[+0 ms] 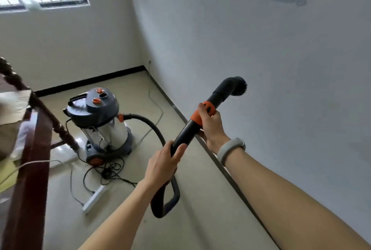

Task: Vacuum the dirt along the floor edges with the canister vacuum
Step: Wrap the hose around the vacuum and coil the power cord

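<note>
Canister vacuum stands on the tiled floor near the room's corner, its black hose curving to the wand. Left hand grips the wand's lower end; right hand wraps its orange collar — round brush head raised against the white wall. Tangled cords and a white power strip lie before the canister — a dark wooden railing crowds the left.

Both hands hold the black wand up off the floor: the left hand grips its lower end, the right hand grips the orange collar. The brush head seems close to the white wall. The canister vacuum stands near the corner.
</note>
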Tool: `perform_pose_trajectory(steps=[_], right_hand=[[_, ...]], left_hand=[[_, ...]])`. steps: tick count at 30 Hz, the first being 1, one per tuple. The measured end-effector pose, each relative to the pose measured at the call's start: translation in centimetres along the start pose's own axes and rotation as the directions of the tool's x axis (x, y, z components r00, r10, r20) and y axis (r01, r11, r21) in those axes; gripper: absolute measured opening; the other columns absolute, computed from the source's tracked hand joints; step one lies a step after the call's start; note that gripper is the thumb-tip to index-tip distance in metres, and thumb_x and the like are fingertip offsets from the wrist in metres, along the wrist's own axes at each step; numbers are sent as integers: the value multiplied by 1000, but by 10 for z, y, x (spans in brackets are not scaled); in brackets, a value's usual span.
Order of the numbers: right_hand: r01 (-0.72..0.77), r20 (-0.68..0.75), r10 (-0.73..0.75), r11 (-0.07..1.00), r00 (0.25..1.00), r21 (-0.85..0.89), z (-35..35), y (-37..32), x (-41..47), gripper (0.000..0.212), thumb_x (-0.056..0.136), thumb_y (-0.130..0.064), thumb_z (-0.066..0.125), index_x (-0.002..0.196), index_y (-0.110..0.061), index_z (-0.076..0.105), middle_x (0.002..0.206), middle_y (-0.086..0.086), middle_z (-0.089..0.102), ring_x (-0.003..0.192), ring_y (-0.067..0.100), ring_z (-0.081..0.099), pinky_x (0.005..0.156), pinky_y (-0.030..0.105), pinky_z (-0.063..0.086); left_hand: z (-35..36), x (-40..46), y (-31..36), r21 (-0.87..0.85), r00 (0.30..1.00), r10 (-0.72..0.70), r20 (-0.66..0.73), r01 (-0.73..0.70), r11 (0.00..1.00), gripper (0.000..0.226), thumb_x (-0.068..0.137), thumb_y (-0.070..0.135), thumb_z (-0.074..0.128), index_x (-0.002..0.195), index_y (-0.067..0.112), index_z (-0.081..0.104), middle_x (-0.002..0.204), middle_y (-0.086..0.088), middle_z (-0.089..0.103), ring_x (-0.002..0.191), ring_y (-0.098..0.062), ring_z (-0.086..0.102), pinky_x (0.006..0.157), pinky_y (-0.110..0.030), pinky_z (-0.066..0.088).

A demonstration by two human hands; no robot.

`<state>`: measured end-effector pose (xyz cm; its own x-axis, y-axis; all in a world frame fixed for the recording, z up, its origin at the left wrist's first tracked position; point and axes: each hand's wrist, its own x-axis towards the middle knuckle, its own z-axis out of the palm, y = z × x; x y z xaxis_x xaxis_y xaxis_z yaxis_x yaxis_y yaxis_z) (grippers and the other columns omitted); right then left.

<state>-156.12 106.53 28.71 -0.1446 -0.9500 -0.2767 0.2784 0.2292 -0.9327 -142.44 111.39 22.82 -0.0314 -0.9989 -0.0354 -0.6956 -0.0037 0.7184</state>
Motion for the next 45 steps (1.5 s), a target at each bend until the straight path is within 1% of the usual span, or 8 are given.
perform_pose_trajectory(steps=[5,11,16,23,27,32,36,45], right_hand=[[116,227,-108,993,968,-23,102,-46,15,39,95,-32,53,126,-12,39,99,6,58,88,20,62,73,31,56],[217,415,-158,971,896,-100,190,-57,66,36,97,-36,48,124,-13,44,104,9,62,90,22,64,76,32,56],[218,489,-144,971,860,-97,266,-69,144,35,97,-34,50,125,-13,44,100,7,60,87,21,62,81,36,56],[378,639,-145,893,755,-243,378,-74,258,43,97,-31,49,134,-9,43,101,5,60,84,16,59,73,27,54],[383,671,-66,860,738,-337,418,-50,299,39,98,-26,49,132,-7,45,103,11,59,79,13,58,68,24,53],[386,660,6,807,752,-446,482,-3,361,36,97,-20,51,130,-4,48,104,16,60,89,22,58,83,37,51],[378,637,80,746,767,-549,535,48,414,30,97,-19,53,123,-5,53,97,11,60,88,22,58,89,43,51],[353,520,279,478,807,-804,615,187,514,33,95,-23,55,125,-8,54,103,9,61,104,28,59,91,34,45]], left_hand=[[-90,36,-11,-142,971,-22,-239,-12,990,38,95,51,40,86,17,55,68,0,64,66,-21,63,73,-44,52],[-165,98,-45,-302,906,-89,-414,-44,952,34,95,47,43,81,18,54,63,-4,64,58,-21,62,68,-44,54],[-230,179,-70,-437,828,-193,-527,-70,897,43,98,41,40,84,4,56,61,-7,57,51,-16,55,52,-23,49],[-316,282,-118,-497,714,-311,-628,-61,865,38,95,44,42,78,11,52,58,-5,55,48,-16,55,53,-27,49],[-347,306,-159,-471,656,-376,-655,35,882,43,97,43,40,84,5,54,59,-4,57,49,-12,56,49,-17,48],[-379,353,-238,-444,598,-441,-669,154,883,47,94,52,39,83,9,56,62,-5,61,56,-20,61,59,-30,53],[-397,403,-318,-427,599,-483,-638,247,870,52,89,61,38,82,12,56,65,-8,65,63,-27,66,72,-46,57],[-400,492,-471,-419,654,-606,-452,444,792,46,93,55,39,84,13,55,68,-2,63,67,-20,63,63,-29,48]])
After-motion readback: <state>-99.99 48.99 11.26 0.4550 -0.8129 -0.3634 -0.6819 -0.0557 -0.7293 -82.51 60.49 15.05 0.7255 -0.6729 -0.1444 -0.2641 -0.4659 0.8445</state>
